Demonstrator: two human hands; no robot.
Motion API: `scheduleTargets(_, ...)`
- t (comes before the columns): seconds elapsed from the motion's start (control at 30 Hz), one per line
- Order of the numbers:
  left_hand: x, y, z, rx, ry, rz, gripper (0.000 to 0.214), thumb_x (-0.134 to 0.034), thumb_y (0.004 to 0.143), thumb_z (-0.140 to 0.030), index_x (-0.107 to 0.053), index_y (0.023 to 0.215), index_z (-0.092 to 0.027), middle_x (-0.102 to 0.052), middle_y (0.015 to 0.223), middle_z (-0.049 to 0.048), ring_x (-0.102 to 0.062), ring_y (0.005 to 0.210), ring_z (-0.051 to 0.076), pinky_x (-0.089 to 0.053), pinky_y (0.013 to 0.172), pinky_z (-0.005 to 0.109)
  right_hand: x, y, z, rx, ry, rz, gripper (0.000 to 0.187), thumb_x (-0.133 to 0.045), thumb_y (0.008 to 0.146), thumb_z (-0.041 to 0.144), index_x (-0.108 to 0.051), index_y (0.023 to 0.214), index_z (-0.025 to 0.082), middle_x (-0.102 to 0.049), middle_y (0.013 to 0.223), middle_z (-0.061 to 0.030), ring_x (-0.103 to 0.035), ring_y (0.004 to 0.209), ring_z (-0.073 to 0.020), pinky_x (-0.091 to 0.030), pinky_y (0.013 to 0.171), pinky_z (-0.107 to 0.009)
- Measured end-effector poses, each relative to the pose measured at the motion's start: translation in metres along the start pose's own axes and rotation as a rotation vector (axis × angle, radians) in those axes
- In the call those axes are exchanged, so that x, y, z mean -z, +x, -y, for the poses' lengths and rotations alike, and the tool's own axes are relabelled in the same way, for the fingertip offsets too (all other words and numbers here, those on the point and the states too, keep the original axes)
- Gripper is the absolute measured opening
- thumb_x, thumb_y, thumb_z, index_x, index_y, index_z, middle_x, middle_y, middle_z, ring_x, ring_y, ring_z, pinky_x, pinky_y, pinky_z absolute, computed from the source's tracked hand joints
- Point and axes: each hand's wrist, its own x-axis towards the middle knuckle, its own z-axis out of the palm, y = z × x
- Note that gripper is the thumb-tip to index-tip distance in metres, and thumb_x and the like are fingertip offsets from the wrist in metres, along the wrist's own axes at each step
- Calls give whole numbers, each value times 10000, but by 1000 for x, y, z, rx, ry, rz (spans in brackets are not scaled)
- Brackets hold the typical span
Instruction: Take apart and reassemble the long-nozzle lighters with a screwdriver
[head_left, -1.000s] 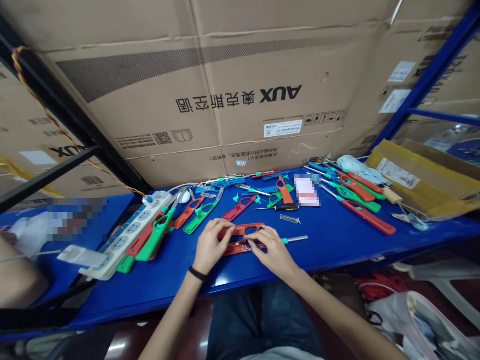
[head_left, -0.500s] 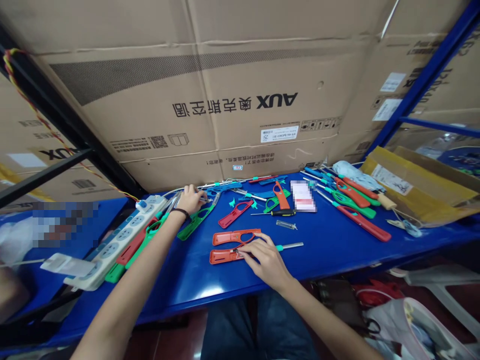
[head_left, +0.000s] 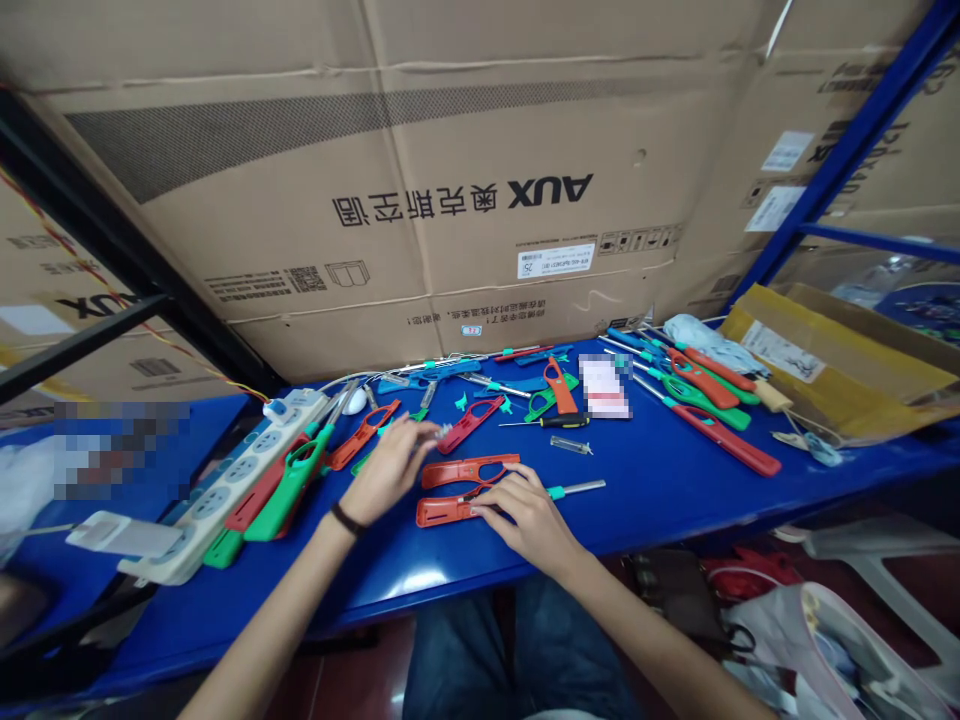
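Note:
Two orange lighter shell halves lie on the blue bench in front of me, an upper one and a lower one. My right hand rests on the lower half, fingertips pinched at its right end where a metal tube with a teal collar sticks out. My left hand hovers just left of the upper half, its fingers closed on a small pale part at the fingertips.
A white power strip and red and green lighters lie at the left. More lighter shells, a screwdriver and finished lighters fill the back and right. Cardboard boxes wall the rear; an open carton sits far right.
My left hand left the orange shells, reached back to the parts near the power strip, then came back toward the shells with a small part. The right hand stayed on the lower shell.

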Motion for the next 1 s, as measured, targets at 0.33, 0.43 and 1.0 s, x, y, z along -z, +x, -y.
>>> scheduleTargets(0.33, -10, -58, -48, -74, -29, -3, 235, -402, 950, -201, -533, 1142, -235, -674, 1023, 31, -633, 952, 154, -329, 1088, 485, 1, 1, 0, -21, 22, -9, 120, -539, 914, 241, -655, 885, 231, -710, 801, 1, -642, 769, -141, -431, 958, -386)
scheduleTargets(0.43, -8, -57, -50, -91, -25, -29, 235, -420, 945, -197, -537, 1146, -238, -682, 1013, 22, -639, 932, 148, -327, 1086, 477, 1, 0, -1, -18, 19, -20, 129, -544, 913, 251, -662, 866, 232, -705, 776, 4, -636, 743, -141, -428, 958, -391)
scheduleTargets(1.0, -8, -58, -55, -120, -1, -17, 225, -419, 958, -193, -526, 1153, -225, -688, 1001, 26, -634, 912, 142, -295, 1077, 467, 1, 0, -1, -6, 9, -26, 87, -579, 890, 208, -653, 846, 211, -685, 760, 7, -607, 731, -136, -392, 954, -384)
